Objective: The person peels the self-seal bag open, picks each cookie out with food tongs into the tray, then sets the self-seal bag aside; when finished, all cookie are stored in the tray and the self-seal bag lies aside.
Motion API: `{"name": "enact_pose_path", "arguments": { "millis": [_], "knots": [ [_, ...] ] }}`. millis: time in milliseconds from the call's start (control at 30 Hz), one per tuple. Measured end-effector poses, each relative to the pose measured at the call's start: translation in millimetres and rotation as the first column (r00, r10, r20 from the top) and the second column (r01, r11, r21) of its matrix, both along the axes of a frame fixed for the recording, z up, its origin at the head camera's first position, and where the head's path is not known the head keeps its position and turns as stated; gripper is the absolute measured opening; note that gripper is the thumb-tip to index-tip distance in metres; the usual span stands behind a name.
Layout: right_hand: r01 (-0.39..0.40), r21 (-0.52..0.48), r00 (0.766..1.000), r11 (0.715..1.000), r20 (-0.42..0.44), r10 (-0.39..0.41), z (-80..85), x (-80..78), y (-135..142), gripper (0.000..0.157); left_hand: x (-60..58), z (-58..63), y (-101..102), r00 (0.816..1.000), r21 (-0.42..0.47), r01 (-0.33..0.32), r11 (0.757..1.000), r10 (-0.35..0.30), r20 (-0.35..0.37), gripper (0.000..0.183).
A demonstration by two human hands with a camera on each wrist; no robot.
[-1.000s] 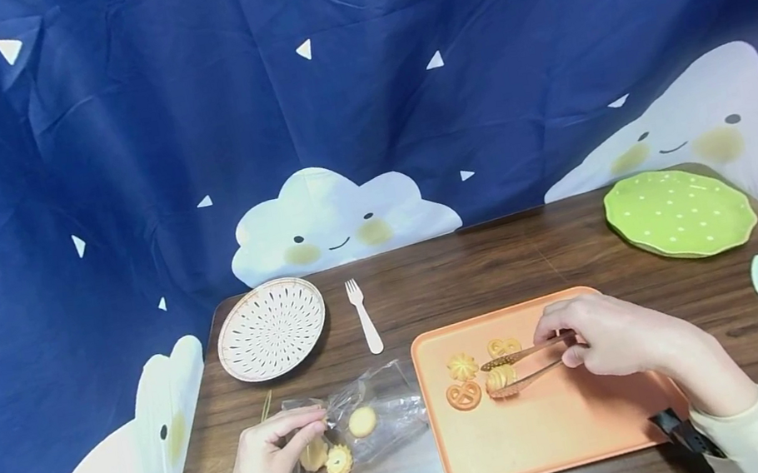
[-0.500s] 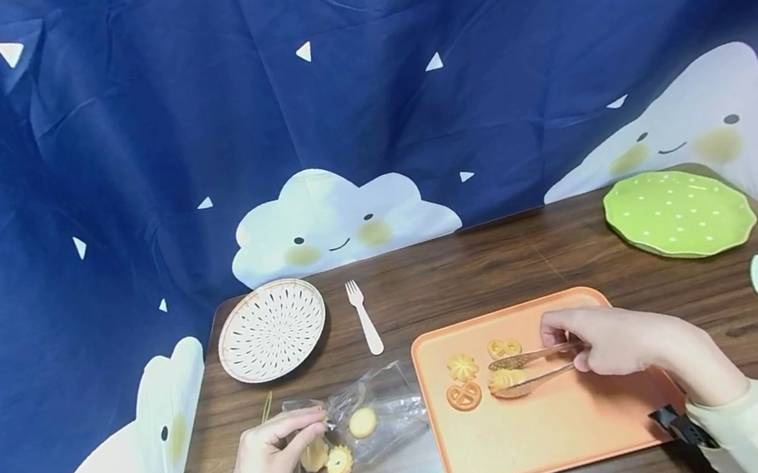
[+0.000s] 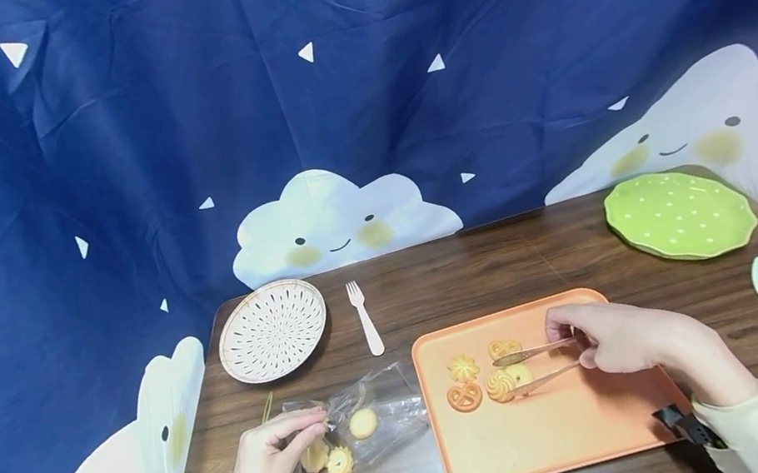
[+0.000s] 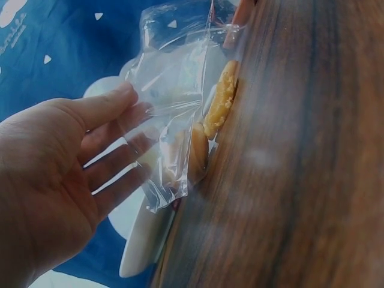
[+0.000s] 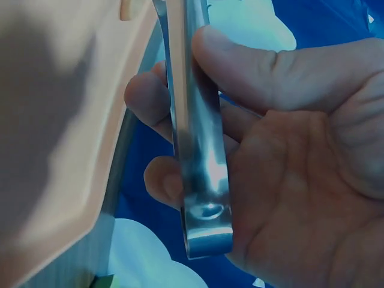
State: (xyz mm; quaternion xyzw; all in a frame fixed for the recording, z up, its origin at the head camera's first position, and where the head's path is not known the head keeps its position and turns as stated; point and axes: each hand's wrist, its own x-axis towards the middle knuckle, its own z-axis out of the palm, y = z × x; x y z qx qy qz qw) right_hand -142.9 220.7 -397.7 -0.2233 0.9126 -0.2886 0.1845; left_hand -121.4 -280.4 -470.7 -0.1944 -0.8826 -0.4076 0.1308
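Over the tray point(image 3: 528, 434), tongs point(image 5: 201, 138) among cookies point(image 3: 462, 368)
Right hand point(image 3: 628, 336) grips the tongs; left hand point(image 3: 265, 455) pinches a bag point(image 3: 390, 410).

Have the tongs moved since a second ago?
Yes: in the head view, the tongs have shifted slightly right, away from the left edge of the orange tray.

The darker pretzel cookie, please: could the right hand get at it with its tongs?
Probably yes: nothing covers the darker pretzel cookie, though the swirl cookie sits beside it, toward the right hand and its tongs.
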Motion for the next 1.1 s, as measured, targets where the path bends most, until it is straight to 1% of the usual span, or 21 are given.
{"name": "enact_pose_path", "arguments": {
  "millis": [133,233,300,333,467,600,667,833,867,933,1033,1100],
  "knots": [
    [0.018,0.016,1.000,1.000,-0.001,-0.018,6.4,3.0,1,0.036,-0.6,-0.2,0,1.000,0.011,0.005,1.000,-0.005,0.012,0.014],
    [0.019,0.003,1.000,1.000,-0.016,-0.019,9.1,3.5,0,0.035,-1.2,0.2,0,1.000,0.012,0.004,1.000,-0.004,0.028,0.013],
    [0.001,-0.004,0.998,1.000,-0.064,-0.002,8.7,2.0,-3,0.034,-1.3,0.9,1,0.999,0.007,-0.002,1.000,0.002,0.039,0.013],
    [-0.013,0.003,0.994,1.000,-0.107,0.013,8.0,0.7,-6,0.034,-1.3,1.3,1,0.999,0.005,-0.005,1.000,0.005,0.043,0.013],
    [-0.047,0.051,0.971,0.998,-0.232,0.057,4.7,-2.5,-28,0.028,-1.2,2.5,2,0.998,0.008,-0.008,1.000,0.008,0.066,0.012],
    [-0.057,0.081,0.960,0.995,-0.269,0.077,5.0,-4.8,-54,0.024,-0.2,1.8,2,0.997,0.027,-0.002,1.000,0.000,0.079,0.012],
    [-0.061,0.093,0.949,0.994,-0.304,0.086,4.1,-6.9,-66,0.024,0.4,1.1,2,0.997,0.033,0.001,0.999,-0.003,0.073,0.012],
    [-0.071,0.124,0.899,0.990,-0.422,0.118,-4.7,-12.9,-94,0.024,0.8,1.1,1,0.997,0.048,-0.002,0.999,-0.002,0.072,0.013],
    [-0.077,0.125,0.895,0.989,-0.428,0.124,-6.8,-14.0,-100,0.025,0.8,1.4,1,0.997,0.053,-0.007,0.999,0.003,0.080,0.014],
    [-0.091,0.124,0.895,0.988,-0.426,0.136,-10.4,-16.0,-110,0.026,0.9,1.8,1,0.997,0.051,-0.010,0.999,0.005,0.079,0.014],
    [-0.118,0.119,0.898,0.986,-0.412,0.157,-14.5,-18.4,-125,0.027,1.0,2.6,1,0.997,0.047,-0.009,0.999,0.005,0.073,0.014],
    [-0.137,0.120,0.894,0.983,-0.413,0.175,-16.2,-19.3,-133,0.027,1.1,3.0,2,0.998,0.044,-0.004,0.999,0.001,0.060,0.014]
  ]
}}
